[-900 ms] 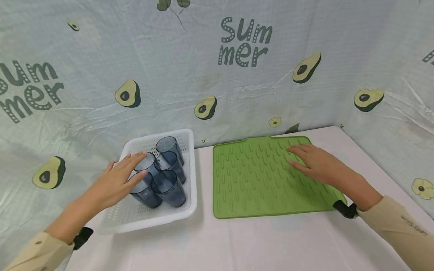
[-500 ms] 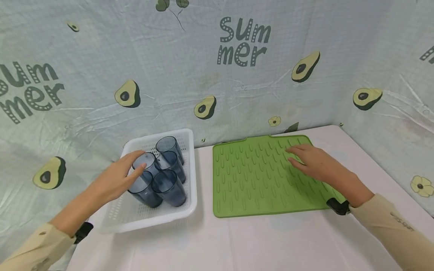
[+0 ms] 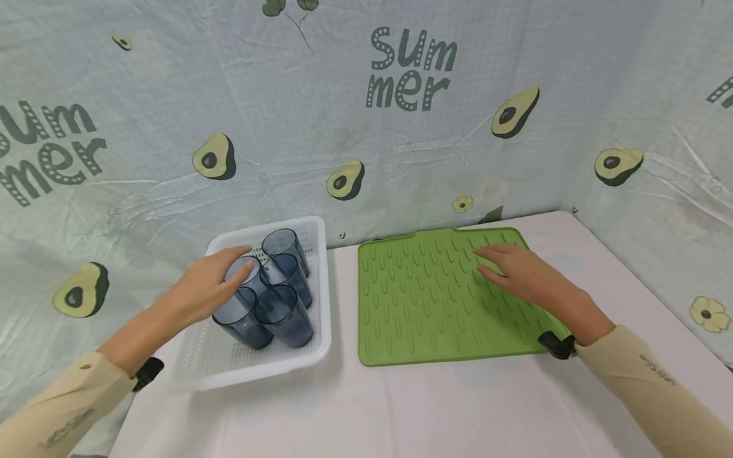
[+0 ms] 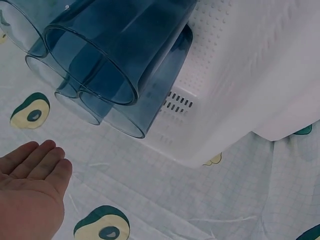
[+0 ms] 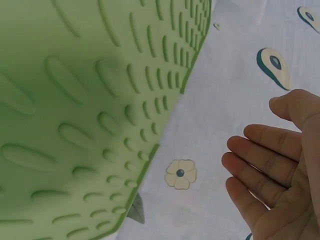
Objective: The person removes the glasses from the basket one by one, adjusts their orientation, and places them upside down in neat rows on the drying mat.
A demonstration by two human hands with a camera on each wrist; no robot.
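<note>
Only the head view takes in the whole scene: a white perforated basket point(image 3: 269, 366) on the left of the table point(image 3: 435, 413), holding a cluster of blue see-through cups point(image 3: 269, 286), and a ribbed green mat point(image 3: 429, 305) lying flat to its right. The left wrist view shows the cups point(image 4: 105, 65) from close up, rims toward the camera, against the basket wall point(image 4: 225, 100), with the fingers straight and apart from them. The right wrist view shows the mat's raised ridges point(image 5: 75, 125) and the right hand point(image 5: 280, 170) with fingers extended, holding nothing.

The backdrop cloth point(image 3: 366, 140) reads "sum mer" (repeated at the left edge), among printed avocados.

The left hand point(image 3: 212, 289) reaches over the left side of the cups, fingers relaxed at the rim of one; a grip is not evident. The right hand point(image 3: 521, 273) rests flat on the mat's far right part, well apart from the cups.
</note>
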